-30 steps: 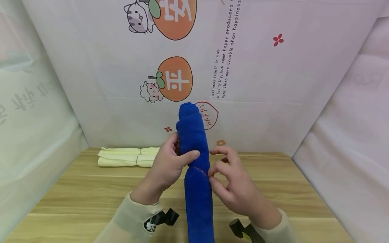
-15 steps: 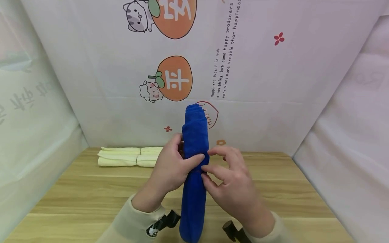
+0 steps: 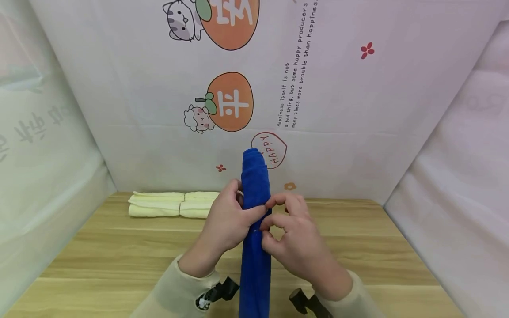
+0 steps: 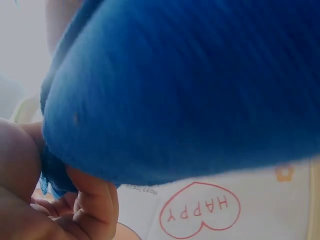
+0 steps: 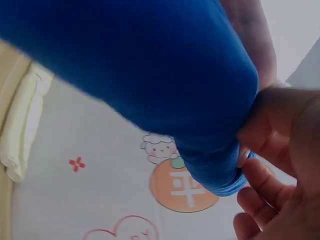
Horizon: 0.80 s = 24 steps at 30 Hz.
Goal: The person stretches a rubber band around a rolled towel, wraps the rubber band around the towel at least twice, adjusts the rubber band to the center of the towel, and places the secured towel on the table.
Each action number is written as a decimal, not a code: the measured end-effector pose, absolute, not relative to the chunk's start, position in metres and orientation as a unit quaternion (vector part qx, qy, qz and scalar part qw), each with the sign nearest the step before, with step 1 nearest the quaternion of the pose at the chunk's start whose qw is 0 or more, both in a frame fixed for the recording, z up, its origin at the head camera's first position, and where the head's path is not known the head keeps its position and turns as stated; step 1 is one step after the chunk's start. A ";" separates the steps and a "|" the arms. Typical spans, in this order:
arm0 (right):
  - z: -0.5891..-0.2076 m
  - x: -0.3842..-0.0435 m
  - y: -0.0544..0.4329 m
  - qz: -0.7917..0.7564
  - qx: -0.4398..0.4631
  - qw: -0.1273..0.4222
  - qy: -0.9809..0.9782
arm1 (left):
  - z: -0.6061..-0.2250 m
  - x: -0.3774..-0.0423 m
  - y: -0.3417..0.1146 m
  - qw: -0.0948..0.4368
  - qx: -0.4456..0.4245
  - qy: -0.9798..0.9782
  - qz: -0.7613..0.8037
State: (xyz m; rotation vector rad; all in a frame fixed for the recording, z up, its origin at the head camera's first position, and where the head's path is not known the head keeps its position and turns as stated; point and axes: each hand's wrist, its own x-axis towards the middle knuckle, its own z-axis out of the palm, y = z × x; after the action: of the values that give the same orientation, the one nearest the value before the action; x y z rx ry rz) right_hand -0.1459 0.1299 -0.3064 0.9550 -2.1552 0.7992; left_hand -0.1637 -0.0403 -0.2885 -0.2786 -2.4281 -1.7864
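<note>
A long blue rolled towel (image 3: 255, 269) stands upright and slightly tilted in front of me, its top end near the printed wall. My left hand (image 3: 226, 221) grips it around the middle, thumb across the front and fingers behind. Just below that thumb, the right hand (image 3: 298, 234) has its thumb and fingertips bent together at the towel's right side, where a thin reddish band ran around the roll; the fingers now mostly hide the band. In both wrist views the blue towel (image 4: 175, 90) fills much of the picture, and the right fingers (image 5: 265, 180) curl close against it.
Pale yellow rolled cloth (image 3: 155, 207), tied with a thin dark band, lies at the back left of the wooden table (image 3: 358, 247). White printed sheeting (image 3: 330, 110) rises behind the table and along both sides.
The towel's top has dropped and shifted a little right, and the roll has come more upright. The right fingertips moved left onto the towel's front and curled in more. The left hand keeps its grip.
</note>
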 end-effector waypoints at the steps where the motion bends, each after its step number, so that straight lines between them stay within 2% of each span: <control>1: -0.308 -0.146 0.130 0.314 0.362 0.299 -0.825 | -0.289 -0.165 -0.041 0.056 -0.091 -0.801 -0.590; 6: -0.313 -0.146 0.131 0.361 0.387 0.212 -0.822 | -0.293 -0.170 -0.042 0.046 -0.092 -0.803 -0.587; 11: -0.314 -0.147 0.133 0.374 0.422 0.188 -0.804 | -0.297 -0.177 -0.045 0.031 -0.108 -0.804 -0.585; 16: -0.317 -0.148 0.140 0.438 0.338 0.209 -0.806 | -0.301 -0.184 -0.054 -0.005 -0.147 -0.740 -0.656; 18: -0.319 -0.148 0.145 0.474 0.300 0.188 -0.807 | -0.302 -0.186 -0.058 -0.023 -0.163 -0.690 -0.705; 20: -0.321 -0.149 0.151 0.513 0.294 0.105 -0.800 | -0.300 -0.186 -0.062 -0.037 -0.173 -0.641 -0.747; 24: -0.328 -0.153 0.164 0.566 0.318 -0.140 -0.747 | -0.297 -0.186 -0.067 -0.040 -0.177 -0.580 -0.794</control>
State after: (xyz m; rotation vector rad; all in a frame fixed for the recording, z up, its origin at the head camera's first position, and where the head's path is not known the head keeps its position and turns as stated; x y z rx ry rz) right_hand -0.1531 0.1638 -0.3282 1.0998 -2.5833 1.9567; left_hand -0.1862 -0.0674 -0.2974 -0.5713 -1.8702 -2.5597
